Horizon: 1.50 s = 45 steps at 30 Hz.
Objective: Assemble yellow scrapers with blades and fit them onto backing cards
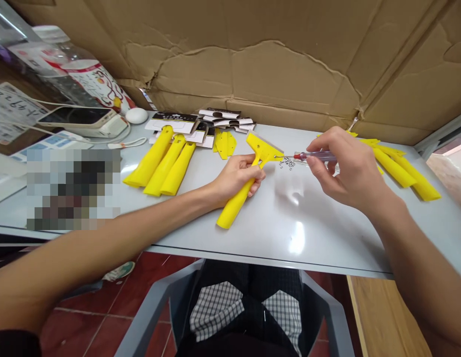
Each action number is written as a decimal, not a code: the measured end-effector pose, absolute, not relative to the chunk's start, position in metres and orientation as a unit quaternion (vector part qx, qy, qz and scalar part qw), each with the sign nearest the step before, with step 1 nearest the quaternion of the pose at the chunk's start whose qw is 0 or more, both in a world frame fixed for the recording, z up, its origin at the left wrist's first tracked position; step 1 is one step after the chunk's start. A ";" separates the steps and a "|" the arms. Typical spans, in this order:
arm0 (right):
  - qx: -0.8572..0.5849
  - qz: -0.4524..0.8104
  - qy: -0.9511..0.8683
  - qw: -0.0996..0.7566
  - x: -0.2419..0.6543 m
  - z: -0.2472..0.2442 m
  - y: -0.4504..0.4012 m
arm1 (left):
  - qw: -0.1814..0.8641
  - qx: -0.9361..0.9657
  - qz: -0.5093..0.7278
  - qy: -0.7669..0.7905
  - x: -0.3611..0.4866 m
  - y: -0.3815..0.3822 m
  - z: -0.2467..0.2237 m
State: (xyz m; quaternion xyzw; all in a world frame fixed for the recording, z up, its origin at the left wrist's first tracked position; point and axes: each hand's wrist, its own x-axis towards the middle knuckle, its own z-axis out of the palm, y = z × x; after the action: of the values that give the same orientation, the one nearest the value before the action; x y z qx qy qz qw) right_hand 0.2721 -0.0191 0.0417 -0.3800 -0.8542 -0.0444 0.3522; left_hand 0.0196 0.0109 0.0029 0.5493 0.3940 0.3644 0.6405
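My left hand (238, 179) is wrapped around the handle of a yellow plastic scraper (234, 206), its wide head pointing away from me. In my right hand (351, 171) is a screwdriver (319, 156) with a clear purplish handle and a red collar. The screwdriver's tip meets the right end of the scraper head, where a screw may sit, too small to be sure. Just beyond and below that tip lies a small heap of silver screws (289, 163) on the white table (215, 243).
Several yellow scrapers with card headers (153, 161) lie at left. Behind them are stacked black-and-white cards (227, 121) and small yellow plates (225, 144). More yellow scrapers (401, 168) lie at right. A phone (76, 116), cables and bottles (92, 79) crowd the far left; cardboard (253, 64) stands behind.
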 end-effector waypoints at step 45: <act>-0.390 -0.094 -0.827 0.394 0.272 0.037 -0.015 | 0.652 0.539 0.374 0.380 0.016 0.014 -0.004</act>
State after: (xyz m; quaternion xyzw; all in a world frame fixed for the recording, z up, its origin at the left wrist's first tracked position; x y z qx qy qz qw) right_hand 0.2719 -0.0152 0.0374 -0.3899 -0.8271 -0.0944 0.3936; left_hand 0.0163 0.0141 -0.0039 0.5391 0.3800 0.3738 0.6521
